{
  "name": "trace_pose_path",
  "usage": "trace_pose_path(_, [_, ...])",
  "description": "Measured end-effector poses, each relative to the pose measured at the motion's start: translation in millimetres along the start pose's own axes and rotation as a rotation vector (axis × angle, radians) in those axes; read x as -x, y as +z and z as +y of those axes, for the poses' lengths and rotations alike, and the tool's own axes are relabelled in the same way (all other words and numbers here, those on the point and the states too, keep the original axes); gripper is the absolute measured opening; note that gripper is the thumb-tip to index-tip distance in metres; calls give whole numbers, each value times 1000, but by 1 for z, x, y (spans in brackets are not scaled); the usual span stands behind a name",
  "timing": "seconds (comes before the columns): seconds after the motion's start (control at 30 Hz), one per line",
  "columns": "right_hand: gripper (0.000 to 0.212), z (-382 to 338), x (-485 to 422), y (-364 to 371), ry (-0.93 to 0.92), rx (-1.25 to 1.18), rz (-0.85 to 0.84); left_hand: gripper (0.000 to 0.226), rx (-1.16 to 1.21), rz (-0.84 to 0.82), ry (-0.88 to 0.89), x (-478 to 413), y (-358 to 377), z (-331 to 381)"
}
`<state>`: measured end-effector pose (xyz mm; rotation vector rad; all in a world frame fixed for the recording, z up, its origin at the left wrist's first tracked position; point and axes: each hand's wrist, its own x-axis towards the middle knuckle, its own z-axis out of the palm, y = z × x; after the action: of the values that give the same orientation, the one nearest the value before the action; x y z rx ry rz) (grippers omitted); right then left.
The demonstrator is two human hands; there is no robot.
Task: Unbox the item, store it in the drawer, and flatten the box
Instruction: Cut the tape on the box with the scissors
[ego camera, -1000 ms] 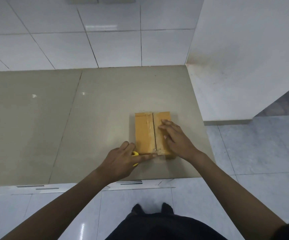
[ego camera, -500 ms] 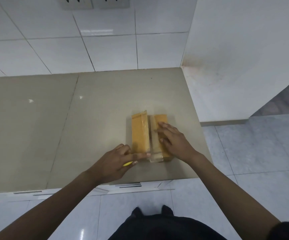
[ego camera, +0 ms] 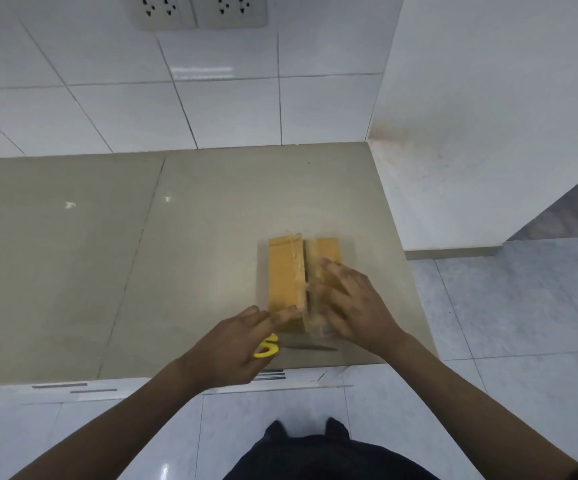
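A brown cardboard box (ego camera: 285,271) stands on the beige counter (ego camera: 142,254) near its front right corner. Its taped top seam is split, and the left flap is tilted up. My left hand (ego camera: 235,344) grips that flap at its near corner. My right hand (ego camera: 353,306) lies flat on the right flap with its fingers spread and the fingertips at the seam. Whatever is inside the box is hidden.
Yellow-handled scissors (ego camera: 268,348) lie on the counter just in front of the box, partly under my left hand. A white panel (ego camera: 471,133) borders the counter on the right. Wall sockets (ego camera: 201,10) sit in the tiled wall behind. Grey floor (ego camera: 522,323) lies to the right.
The box's left flap has come up from flat to tilted. My left hand has let the scissors rest on the counter and moved onto the flap's corner. The right hand has stayed on the right flap.
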<state>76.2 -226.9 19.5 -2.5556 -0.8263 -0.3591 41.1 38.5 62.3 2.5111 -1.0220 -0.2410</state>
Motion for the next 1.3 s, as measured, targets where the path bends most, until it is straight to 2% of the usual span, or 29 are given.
trace_pose_path(0.07, [28,2,3,4,-33,35,-33,77,-11,-51,-20,10,8,0])
trace_pose_path(0.17, [25,2,4,7,-17,55,-71,74,-62,-83,-37,26,21,-6])
trace_pose_path(0.3, [23,-2,7,2,18,-4,-8,62,-112,20,-121,61,34,-37])
trace_pose_path(0.37, [23,-3,11,1,12,-17,18,55,-202,125,-254,73,39,-51])
trace_pose_path(0.5, [25,-5,18,6,-33,8,78,51,-265,295,-744,56,48,-54])
trace_pose_path(0.6, [18,-9,19,10,-80,22,90,54,-218,267,-862,25,51,-43])
trace_pose_path(0.7, [16,-12,16,11,-104,19,118,52,-251,225,-885,0,46,-29])
trace_pose_path(0.77, [20,-15,13,9,-92,-9,159,54,-301,272,-849,-10,43,-22])
trace_pose_path(0.87, [22,-25,8,4,-14,-99,217,62,8,372,-675,-34,38,-11])
trace_pose_path(0.97, [23,-35,0,-4,259,-306,305,68,185,384,-506,-66,39,2])
trace_pose_path(1.07, [18,-40,-9,-18,544,-518,390,79,71,252,-550,-82,49,2])
trace_pose_path(1.2, [18,-31,-15,-39,688,-644,549,82,-81,216,-592,-85,58,-6])
trace_pose_path(1.3, [18,-14,-19,-57,811,-683,758,81,-87,217,-581,-87,59,-5])
